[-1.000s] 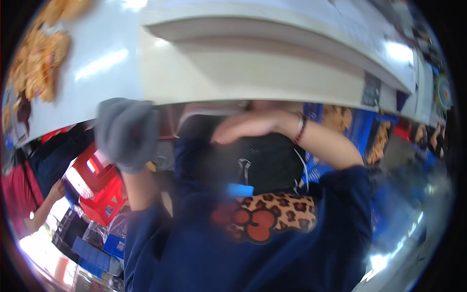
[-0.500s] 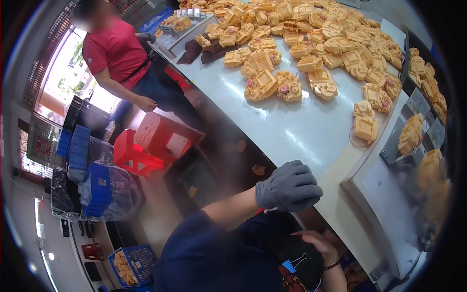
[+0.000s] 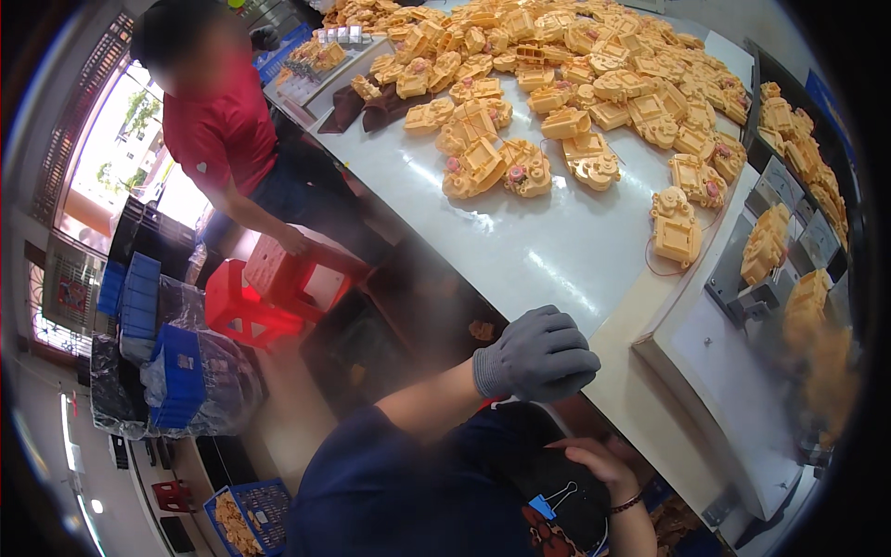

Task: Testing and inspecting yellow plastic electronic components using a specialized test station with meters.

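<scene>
Beside the white table (image 3: 548, 251), gloved left hand (image 3: 538, 355) curls empty.

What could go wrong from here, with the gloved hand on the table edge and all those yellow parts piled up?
1. The gloved left hand grips the white table at its edge; a jolt might shake the loose yellow parts.
2. One yellow part sits near the table's right border and could get knocked off.
3. The bare right hand is low, beneath the edge, and may bump it when rising.
</scene>
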Demonstrator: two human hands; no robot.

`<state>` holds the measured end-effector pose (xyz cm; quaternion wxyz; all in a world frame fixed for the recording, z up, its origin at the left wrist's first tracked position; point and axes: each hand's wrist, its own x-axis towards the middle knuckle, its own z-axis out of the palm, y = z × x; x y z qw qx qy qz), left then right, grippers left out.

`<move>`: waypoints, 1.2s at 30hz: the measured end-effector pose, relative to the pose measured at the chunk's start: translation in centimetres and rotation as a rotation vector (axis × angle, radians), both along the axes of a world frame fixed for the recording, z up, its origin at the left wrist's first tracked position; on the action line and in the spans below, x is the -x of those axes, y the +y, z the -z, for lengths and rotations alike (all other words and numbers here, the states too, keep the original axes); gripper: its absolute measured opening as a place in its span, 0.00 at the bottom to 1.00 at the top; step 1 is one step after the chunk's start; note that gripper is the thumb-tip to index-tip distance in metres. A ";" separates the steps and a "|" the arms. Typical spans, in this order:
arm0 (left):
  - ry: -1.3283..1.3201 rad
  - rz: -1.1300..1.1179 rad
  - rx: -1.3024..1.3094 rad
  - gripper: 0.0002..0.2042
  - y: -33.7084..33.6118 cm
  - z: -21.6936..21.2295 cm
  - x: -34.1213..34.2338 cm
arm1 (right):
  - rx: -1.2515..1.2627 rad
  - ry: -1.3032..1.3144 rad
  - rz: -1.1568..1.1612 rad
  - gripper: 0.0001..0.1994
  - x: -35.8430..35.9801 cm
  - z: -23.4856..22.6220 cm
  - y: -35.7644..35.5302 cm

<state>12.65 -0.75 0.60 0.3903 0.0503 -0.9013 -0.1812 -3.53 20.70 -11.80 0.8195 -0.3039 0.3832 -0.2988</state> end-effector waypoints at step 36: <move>0.044 -0.028 -0.015 0.08 -0.6 0.4 0.7 | -0.009 -0.045 0.040 0.18 -0.2 -1.0 -0.4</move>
